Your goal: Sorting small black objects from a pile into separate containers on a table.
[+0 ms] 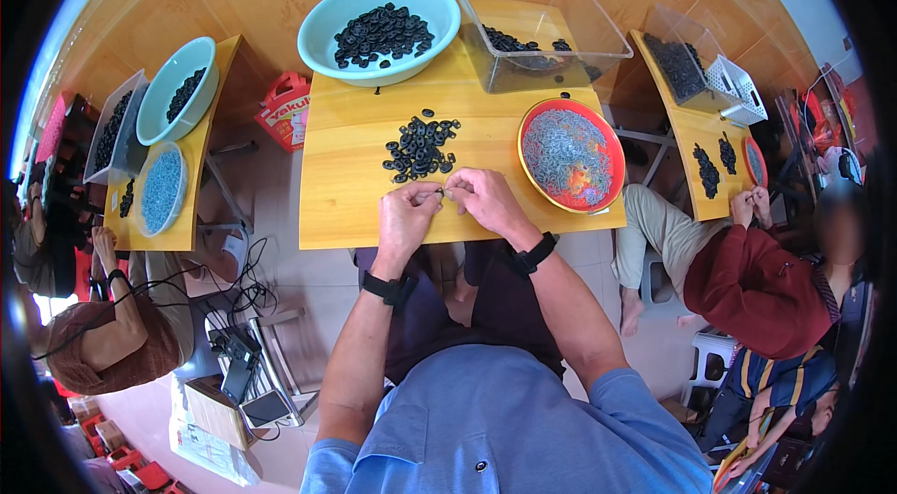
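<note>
My left hand [406,217] and my right hand [488,200] meet over the front part of the wooden table, fingertips pinched close together. Between them is a tiny dark piece [441,194], held by the left fingertips; it is too small to tell its kind. The right thumb and fingers are closed at its side, and what they grip is hidden. Just beyond the hands lies a loose pile of small black ring-shaped parts [418,148]. To the right stands a red round tray [612,150] with a yellow rim, holding many small grey metal-looking pieces [565,143].
At the back of the table [341,204] are a turquoise basin [318,50] and a clear plastic box [561,73], both with black parts inside. People sit at similar tables left and right. Cables [248,284] and a metal frame [276,372] occupy the floor at left.
</note>
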A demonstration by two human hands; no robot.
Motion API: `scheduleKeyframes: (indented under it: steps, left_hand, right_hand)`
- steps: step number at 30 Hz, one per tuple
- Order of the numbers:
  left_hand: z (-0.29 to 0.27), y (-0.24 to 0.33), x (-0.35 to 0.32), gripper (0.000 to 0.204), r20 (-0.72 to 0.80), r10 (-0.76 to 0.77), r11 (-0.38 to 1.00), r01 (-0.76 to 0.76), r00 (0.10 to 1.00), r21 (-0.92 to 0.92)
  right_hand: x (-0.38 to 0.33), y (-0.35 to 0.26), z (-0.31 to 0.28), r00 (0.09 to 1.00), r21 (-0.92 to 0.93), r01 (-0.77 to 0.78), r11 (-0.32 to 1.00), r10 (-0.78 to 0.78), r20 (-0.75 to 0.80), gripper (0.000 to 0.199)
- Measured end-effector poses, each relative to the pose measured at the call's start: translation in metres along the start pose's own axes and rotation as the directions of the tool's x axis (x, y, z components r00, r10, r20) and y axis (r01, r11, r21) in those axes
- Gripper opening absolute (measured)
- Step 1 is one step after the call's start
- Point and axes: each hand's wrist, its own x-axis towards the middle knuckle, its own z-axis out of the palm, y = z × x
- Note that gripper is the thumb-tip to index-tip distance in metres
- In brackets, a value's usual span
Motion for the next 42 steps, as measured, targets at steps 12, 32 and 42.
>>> scheduleKeyframes:
  steps: [12, 32, 42]
  left_hand:
    - [0.0, 0.002, 0.0, 0.014, -0.005, -0.005, 0.998, 0.005, 1.0, 0.059]
    - [0.0, -0.006, 0.002, 0.017, 0.003, -0.035, 0.994, 0.035, 0.999, -0.102]
    - [-0.001, 0.002, 0.0, 0.018, 0.002, -0.031, 0.999, 0.031, 1.0, -0.023]
  right_hand:
    - [0.004, 0.001, 0.0, 1.0, -0.081, 0.012, 0.997, -0.011, 0.012, 0.017]
    - [0.007, 0.005, -0.005, 0.995, 0.09, -0.089, 0.992, 0.086, 0.042, 0.013]
    - [0.007, 0.006, -0.003, 0.996, 0.13, -0.085, 0.988, 0.083, 0.017, 0.015]
